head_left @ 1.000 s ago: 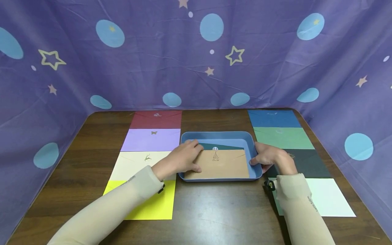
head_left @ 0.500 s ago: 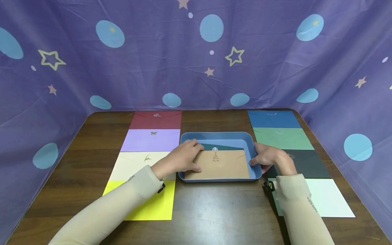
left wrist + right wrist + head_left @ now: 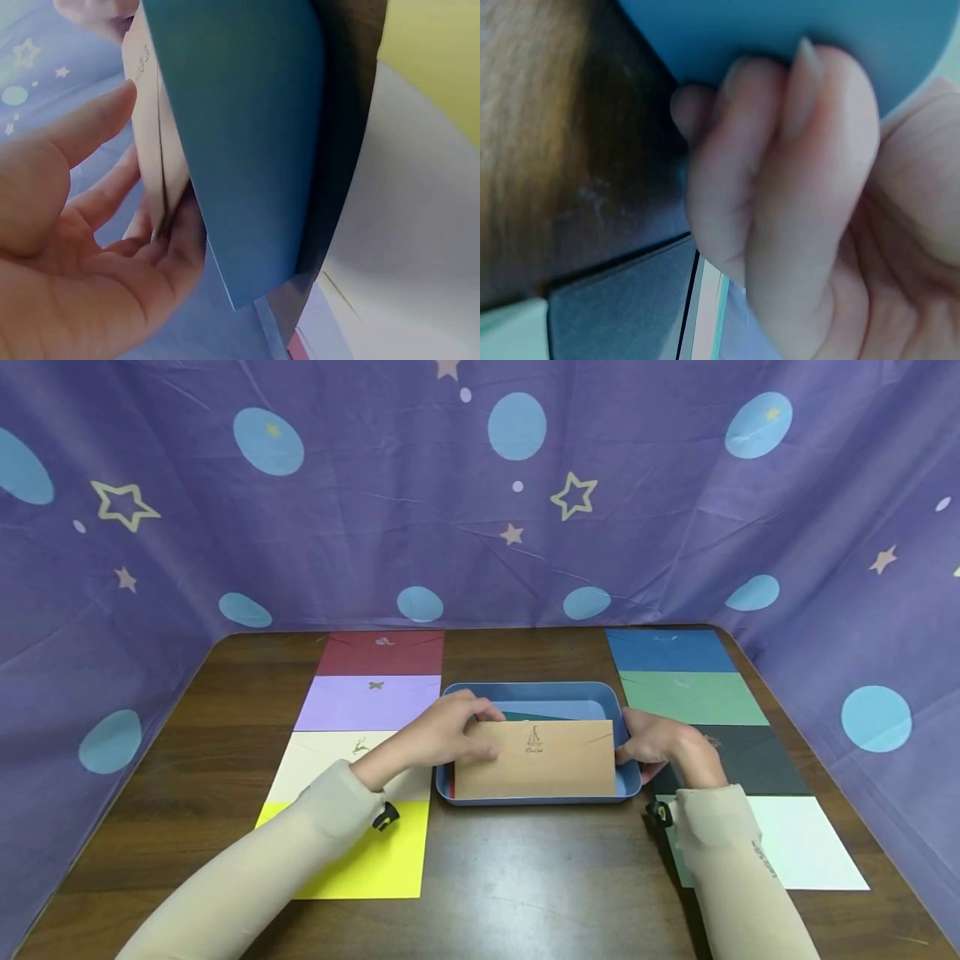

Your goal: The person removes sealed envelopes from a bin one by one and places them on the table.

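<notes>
In the head view, my left hand (image 3: 442, 733) pinches the left end of a tan envelope (image 3: 551, 768) printed with a small sailboat. The left wrist view shows its thumb (image 3: 105, 116) on one face and fingers behind. The envelope's far edge is raised over a shallow blue tray (image 3: 540, 801). Under it, a strip of a dark green envelope (image 3: 517, 717) and a red edge (image 3: 452, 783) show; the rest is hidden. My right hand (image 3: 660, 743) grips the tray's right rim, thumb inside. In the right wrist view its curled fingers (image 3: 810, 172) press the tray's outer wall (image 3: 900, 37).
Left of the tray, a column of envelopes runs red (image 3: 386, 656), lavender (image 3: 367, 706), cream (image 3: 322, 760) and yellow (image 3: 382, 868). Right of it lie blue (image 3: 671, 652), green (image 3: 693, 700), dark grey (image 3: 757, 764) and pale mint (image 3: 810, 847) ones. A purple curtain (image 3: 480, 577) hangs behind the table.
My left hand has closed on the tan envelope and tilted its far edge up, shifting it slightly right. More of the red edge shows beneath. My right hand stays on the tray rim.
</notes>
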{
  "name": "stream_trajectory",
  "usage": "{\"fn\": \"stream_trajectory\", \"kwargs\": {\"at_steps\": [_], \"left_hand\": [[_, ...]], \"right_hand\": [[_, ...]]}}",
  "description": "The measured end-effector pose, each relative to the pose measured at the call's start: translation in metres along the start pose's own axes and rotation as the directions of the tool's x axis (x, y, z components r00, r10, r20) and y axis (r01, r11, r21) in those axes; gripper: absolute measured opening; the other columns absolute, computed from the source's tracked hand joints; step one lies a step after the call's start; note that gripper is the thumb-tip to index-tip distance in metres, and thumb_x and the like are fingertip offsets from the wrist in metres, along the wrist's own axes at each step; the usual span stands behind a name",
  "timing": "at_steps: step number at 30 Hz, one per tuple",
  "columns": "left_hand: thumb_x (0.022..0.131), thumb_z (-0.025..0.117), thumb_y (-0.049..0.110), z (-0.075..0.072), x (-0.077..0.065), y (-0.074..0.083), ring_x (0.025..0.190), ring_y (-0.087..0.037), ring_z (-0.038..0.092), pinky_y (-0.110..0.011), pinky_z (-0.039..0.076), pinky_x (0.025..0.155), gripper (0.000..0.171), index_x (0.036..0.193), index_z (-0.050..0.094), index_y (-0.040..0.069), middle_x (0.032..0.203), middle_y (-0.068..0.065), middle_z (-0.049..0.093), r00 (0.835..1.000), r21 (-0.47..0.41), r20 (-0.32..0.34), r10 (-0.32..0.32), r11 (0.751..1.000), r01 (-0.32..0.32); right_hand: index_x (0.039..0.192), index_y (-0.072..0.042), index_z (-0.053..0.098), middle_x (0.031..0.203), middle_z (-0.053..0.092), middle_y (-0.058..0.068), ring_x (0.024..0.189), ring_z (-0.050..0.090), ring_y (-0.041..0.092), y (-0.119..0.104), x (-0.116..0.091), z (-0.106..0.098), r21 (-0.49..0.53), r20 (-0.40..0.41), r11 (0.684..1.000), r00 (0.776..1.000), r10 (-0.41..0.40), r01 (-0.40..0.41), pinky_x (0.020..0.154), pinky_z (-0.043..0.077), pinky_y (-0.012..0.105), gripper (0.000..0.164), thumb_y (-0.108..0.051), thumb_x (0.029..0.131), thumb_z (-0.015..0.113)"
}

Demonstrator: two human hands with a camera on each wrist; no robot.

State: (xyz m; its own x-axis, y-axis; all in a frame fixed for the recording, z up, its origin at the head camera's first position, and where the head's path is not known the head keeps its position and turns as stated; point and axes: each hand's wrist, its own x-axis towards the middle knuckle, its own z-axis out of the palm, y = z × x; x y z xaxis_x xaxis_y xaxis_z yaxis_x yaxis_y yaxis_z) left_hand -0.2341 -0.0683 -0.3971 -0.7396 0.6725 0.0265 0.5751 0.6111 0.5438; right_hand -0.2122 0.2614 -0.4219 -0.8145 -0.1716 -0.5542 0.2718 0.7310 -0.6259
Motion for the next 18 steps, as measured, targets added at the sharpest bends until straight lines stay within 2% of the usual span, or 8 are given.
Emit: {"fn": "stream_trajectory", "kwargs": {"at_steps": [7, 11, 15, 18], "left_hand": [[0.085, 0.074, 0.029, -0.001, -0.007, -0.008, 0.082, -0.008, 0.057, -0.033, 0.049, 0.073, 0.032, 0.114, 0.061, 0.027, 0.092, 0.009, 0.062, 0.997, -0.155, 0.047, -0.068, 0.985, 0.074], [0.084, 0.074, 0.03, -0.002, -0.014, -0.013, 0.074, -0.01, 0.058, -0.033, 0.048, 0.069, 0.031, 0.112, 0.06, 0.026, 0.085, 0.007, 0.062, 0.994, -0.178, 0.052, -0.097, 0.978, 0.105], [0.083, 0.076, 0.027, -0.004, -0.022, -0.016, 0.064, -0.014, 0.055, -0.033, 0.046, 0.06, 0.031, 0.108, 0.059, 0.024, 0.074, 0.003, 0.06, 0.994, -0.206, 0.048, -0.095, 0.973, 0.103], [0.081, 0.078, 0.022, -0.002, -0.025, -0.019, 0.066, -0.013, 0.057, -0.031, 0.048, 0.06, 0.029, 0.104, 0.059, 0.021, 0.075, 0.003, 0.063, 0.996, -0.246, 0.05, -0.078, 0.965, 0.088]], "right_hand": [[0.129, -0.001, 0.031, 0.112, 0.05, 0.022, 0.073, 0.064, 0.025, 0.0, 0.0, 0.0, 0.013, 0.006, 1.0, 1.0, 0.004, -0.004, 0.056, 0.056, 0.04, 0.053, -0.004, 0.087, 0.064], [0.129, 0.0, 0.031, 0.113, 0.049, 0.023, 0.073, 0.063, 0.024, 0.0, 0.0, 0.0, 0.011, 0.009, 1.0, 1.0, 0.003, -0.003, 0.056, 0.056, 0.039, 0.054, -0.004, 0.087, 0.064], [0.128, -0.001, 0.032, 0.111, 0.051, 0.022, 0.073, 0.064, 0.024, 0.001, 0.001, -0.001, 0.005, 0.015, 1.0, 1.0, -0.009, 0.009, 0.056, 0.056, 0.04, 0.052, -0.004, 0.087, 0.064], [0.128, -0.001, 0.032, 0.111, 0.052, 0.021, 0.072, 0.064, 0.024, 0.001, 0.001, -0.001, 0.003, 0.014, 1.0, 1.0, -0.01, 0.01, 0.055, 0.056, 0.04, 0.052, -0.004, 0.087, 0.064]]}}
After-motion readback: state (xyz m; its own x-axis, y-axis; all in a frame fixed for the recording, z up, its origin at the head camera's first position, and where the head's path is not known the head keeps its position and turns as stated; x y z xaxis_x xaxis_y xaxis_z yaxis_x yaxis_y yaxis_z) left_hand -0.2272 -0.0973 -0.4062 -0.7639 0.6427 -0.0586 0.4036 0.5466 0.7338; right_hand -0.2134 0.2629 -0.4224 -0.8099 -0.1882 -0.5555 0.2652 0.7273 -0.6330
